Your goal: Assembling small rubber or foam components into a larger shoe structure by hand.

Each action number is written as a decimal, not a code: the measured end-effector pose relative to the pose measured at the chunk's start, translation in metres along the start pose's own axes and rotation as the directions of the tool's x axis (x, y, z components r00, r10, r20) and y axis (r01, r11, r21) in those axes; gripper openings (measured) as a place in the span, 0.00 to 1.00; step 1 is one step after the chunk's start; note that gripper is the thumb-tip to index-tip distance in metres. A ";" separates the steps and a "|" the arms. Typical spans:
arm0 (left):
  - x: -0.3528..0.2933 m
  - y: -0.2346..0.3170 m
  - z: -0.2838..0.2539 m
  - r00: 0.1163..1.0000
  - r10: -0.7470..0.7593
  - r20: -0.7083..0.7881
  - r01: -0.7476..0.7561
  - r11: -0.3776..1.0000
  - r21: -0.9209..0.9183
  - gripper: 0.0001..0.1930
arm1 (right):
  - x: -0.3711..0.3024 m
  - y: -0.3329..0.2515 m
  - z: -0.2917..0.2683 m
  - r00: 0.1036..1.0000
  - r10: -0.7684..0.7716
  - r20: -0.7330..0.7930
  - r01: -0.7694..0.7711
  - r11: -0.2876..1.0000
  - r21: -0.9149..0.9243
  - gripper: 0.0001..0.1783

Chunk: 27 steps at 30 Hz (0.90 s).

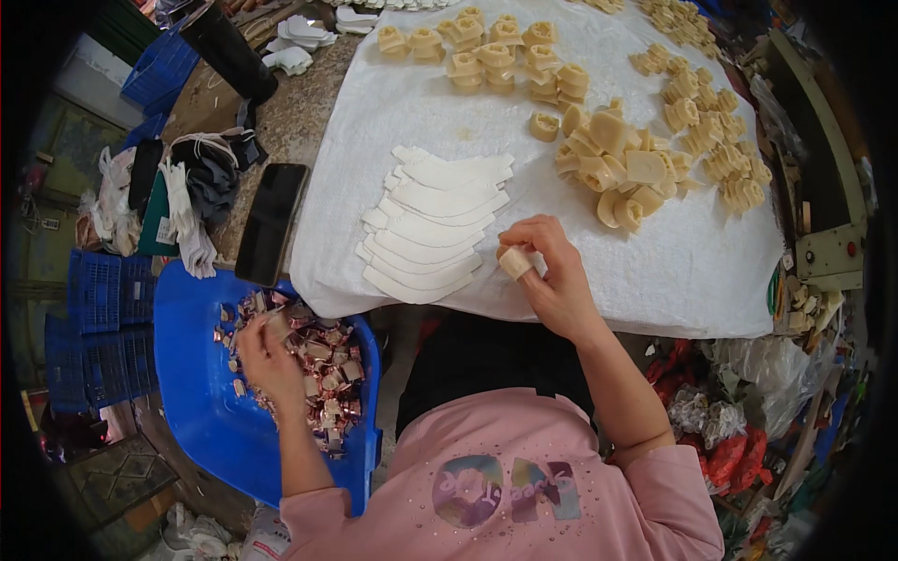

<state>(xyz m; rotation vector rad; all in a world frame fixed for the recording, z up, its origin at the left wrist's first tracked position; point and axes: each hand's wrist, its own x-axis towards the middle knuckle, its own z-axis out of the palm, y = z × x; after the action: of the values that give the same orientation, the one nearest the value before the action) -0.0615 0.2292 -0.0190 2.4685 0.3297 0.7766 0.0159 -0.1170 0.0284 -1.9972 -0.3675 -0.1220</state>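
Over a white sheet [365,122] on the bench [304,117], right hand [557,280] with grip narrowed around a small beige piece [514,263], overlapping white strips [430,224] just beside, left hand [268,360] above shiny pieces [332,374] inside a blue bin [192,360], its grip blurred, contents impossible to tell.

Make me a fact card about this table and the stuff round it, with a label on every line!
Right grip: beige piece at the thumb; held or worn, unclear
Left grip: at the blue tub, blurred; cannot tell if holding
Blue tub: small shiny pinkish pieces inside
White sheet: curved white strips, overlapping; curled beige pieces in groups
Left of sheet: black smartphone
Clothing: pink T-shirt
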 end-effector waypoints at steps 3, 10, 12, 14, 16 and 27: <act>-0.019 -0.047 -0.035 0.986 -0.164 -0.040 0.168 0.958 0.233 0.11 | 0.008 0.007 0.009 0.999 -0.050 -0.006 0.049 0.995 -0.091 0.13; -0.005 -0.024 -0.024 0.989 -0.128 -0.077 0.147 0.926 0.347 0.15 | 0.032 0.021 0.009 0.995 -0.078 -0.058 0.059 0.959 -0.277 0.16; 0.012 0.013 0.000 0.999 -0.013 -0.043 0.018 0.991 0.132 0.13 | 0.039 0.026 0.010 0.992 -0.068 -0.106 0.024 0.929 -0.370 0.16; 0.027 0.060 0.023 0.991 0.133 0.026 -0.128 0.983 -0.128 0.13 | 0.046 0.028 0.012 0.992 -0.052 -0.112 -0.004 0.895 -0.446 0.15; 0.030 0.107 0.044 0.961 0.240 0.135 -0.184 0.924 -0.335 0.15 | 0.050 0.027 0.012 0.992 -0.036 -0.124 -0.035 0.851 -0.523 0.13; 0.015 0.169 0.109 0.685 0.681 0.257 -0.557 0.718 -0.417 0.16 | 0.051 0.017 0.025 0.986 -0.150 -0.078 0.079 0.817 -0.571 0.04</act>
<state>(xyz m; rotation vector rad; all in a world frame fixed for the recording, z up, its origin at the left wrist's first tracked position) 0.0271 0.0495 0.0051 2.3412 -0.7922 0.4917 0.0673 -0.0909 0.0152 -2.5418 -0.4065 -0.4752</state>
